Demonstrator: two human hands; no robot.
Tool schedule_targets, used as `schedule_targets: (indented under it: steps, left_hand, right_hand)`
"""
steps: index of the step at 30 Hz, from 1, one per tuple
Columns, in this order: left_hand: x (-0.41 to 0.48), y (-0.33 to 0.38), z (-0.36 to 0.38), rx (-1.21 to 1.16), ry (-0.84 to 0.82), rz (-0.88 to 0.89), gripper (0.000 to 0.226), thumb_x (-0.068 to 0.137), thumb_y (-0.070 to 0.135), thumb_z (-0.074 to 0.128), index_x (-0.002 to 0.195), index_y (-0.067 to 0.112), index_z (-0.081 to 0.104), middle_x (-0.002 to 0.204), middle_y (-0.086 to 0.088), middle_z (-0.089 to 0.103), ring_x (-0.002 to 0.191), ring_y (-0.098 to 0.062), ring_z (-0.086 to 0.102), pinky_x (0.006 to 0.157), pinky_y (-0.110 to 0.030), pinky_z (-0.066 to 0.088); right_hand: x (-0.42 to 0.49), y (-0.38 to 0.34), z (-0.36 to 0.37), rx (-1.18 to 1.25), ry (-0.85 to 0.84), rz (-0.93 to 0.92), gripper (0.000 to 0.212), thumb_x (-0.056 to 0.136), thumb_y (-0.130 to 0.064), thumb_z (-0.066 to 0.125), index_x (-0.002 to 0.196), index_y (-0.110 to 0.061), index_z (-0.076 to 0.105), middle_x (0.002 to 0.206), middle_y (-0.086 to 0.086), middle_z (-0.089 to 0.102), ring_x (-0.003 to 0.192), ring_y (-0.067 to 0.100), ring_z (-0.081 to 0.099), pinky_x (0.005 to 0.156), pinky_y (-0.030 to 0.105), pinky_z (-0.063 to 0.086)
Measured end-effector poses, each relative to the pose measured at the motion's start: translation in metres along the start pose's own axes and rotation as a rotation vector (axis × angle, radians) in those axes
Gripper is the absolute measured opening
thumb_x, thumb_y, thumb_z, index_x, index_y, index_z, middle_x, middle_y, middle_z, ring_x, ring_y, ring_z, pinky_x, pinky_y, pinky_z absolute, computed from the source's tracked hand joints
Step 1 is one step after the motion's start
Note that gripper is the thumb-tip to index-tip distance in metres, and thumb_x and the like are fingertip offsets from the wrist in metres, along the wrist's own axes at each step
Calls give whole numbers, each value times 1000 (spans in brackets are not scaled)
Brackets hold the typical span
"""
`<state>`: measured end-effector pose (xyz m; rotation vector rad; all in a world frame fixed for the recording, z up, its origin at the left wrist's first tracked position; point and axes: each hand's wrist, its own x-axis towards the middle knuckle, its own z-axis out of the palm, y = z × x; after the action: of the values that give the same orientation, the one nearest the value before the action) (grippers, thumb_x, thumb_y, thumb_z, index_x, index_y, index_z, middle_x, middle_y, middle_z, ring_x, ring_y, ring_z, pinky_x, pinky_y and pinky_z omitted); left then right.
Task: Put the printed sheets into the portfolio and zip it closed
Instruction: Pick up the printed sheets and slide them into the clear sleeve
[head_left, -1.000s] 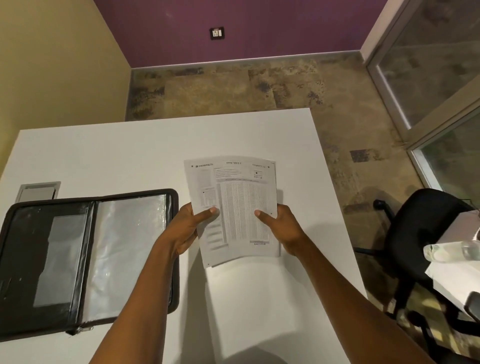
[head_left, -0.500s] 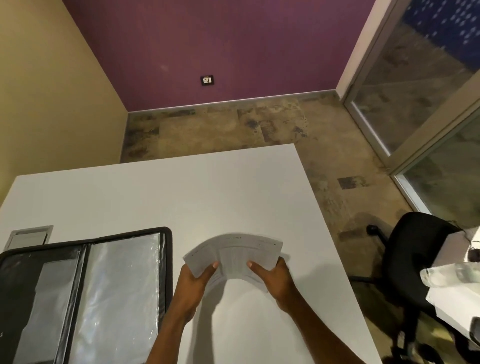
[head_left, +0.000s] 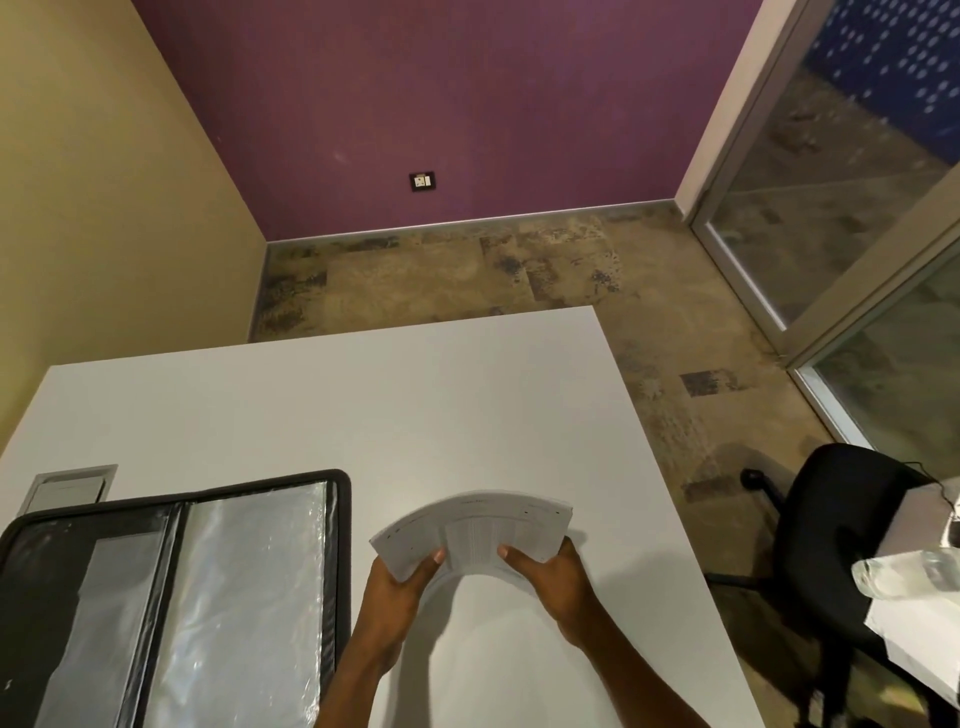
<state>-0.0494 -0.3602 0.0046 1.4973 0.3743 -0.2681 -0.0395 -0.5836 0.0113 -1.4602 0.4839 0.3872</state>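
Nearest the camera, both forearms reach forward over the table (head_left: 415, 415), and the left hand (head_left: 397, 590) and right hand (head_left: 551, 582) each clamp one side of the sheets (head_left: 478, 522). The thumbs lie on top and the fingers are curled under, so the hands are apart by the width of the stack. The sheets are clear of the tabletop and bowed upward into an arch between the two grips. They are seen almost edge-on, and their length seems to run away from the person. The portfolio (head_left: 340, 545) lies just beside the left hand, flat on the table and opened wide. Its black zipped rim frames a shiny clear sleeve on the right half and a darker pocket on the left. Its spine runs roughly near to far, about parallel to the stack's length. The coming move is therefore a sideways carry to the left with little or no turning. The left hand is the nearer one and would lead over the rim while the right follows. I cannot see the zip pull. Behind the portfolio, a grey hatch (head_left: 72, 488) is set in the tabletop. Off to the right, beyond the table edge, stands a black chair (head_left: 841, 545). Farthest off, a socket (head_left: 422, 181) sits low on the purple wall.
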Motion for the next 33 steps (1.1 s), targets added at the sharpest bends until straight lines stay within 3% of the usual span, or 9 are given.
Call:
schedule_targets:
  steps: [3, 10, 17, 21, 27, 33]
  left_hand:
    - [2, -1, -2, -11, 12, 4, 34, 90, 29, 80, 121, 35, 72, 119, -2, 78, 109, -17, 75, 83, -31, 64]
    - [2, -9, -1, 25, -34, -28, 31, 91, 38, 79, 121, 39, 72, 119, 0, 78, 110, -16, 75, 92, -40, 60]
    - [3, -5, -20, 39, -31, -47, 30, 91, 29, 79, 120, 23, 74, 113, 0, 81, 105, -21, 78, 86, -36, 64]
    - [-5, 2, -44, -1, -39, -76, 43, 87, 31, 82, 126, 16, 72, 114, -6, 81, 106, -27, 78, 93, -50, 62]
    - [-23, 8, -81, -165, -16, -134, 55, 88, 22, 83, 137, 11, 63, 123, -16, 77, 113, -37, 74, 96, -59, 59]
    - [-44, 10, -136, -257, -138, -172, 47, 98, 23, 72, 143, 15, 61, 138, -9, 70, 129, -28, 66, 99, -37, 59]
  right_hand:
    - [2, 1, 0, 4, 11, 14, 34, 85, -18, 84, 116, -25, 72, 110, -2, 79, 110, 20, 71, 99, 41, 59]
    - [3, 8, 0, -6, 34, 40, 35, 84, -18, 85, 113, -28, 68, 110, -2, 78, 107, 18, 71, 97, 36, 59]
    - [1, -11, -3, -190, -121, 18, 45, 85, -26, 84, 126, -24, 66, 120, -3, 76, 110, 15, 73, 100, 38, 59]
    - [-7, -25, 6, -297, -211, -7, 56, 86, -41, 81, 136, -27, 62, 125, -11, 74, 115, 8, 71, 105, 38, 56]
    - [-36, -33, 50, -239, -241, -90, 37, 94, -35, 74, 130, -27, 69, 122, -13, 76, 113, 9, 72, 102, 36, 56]
    - [-64, -17, 100, -238, -213, -92, 28, 98, -28, 69, 126, -33, 68, 120, -16, 76, 112, 3, 71, 100, 27, 57]
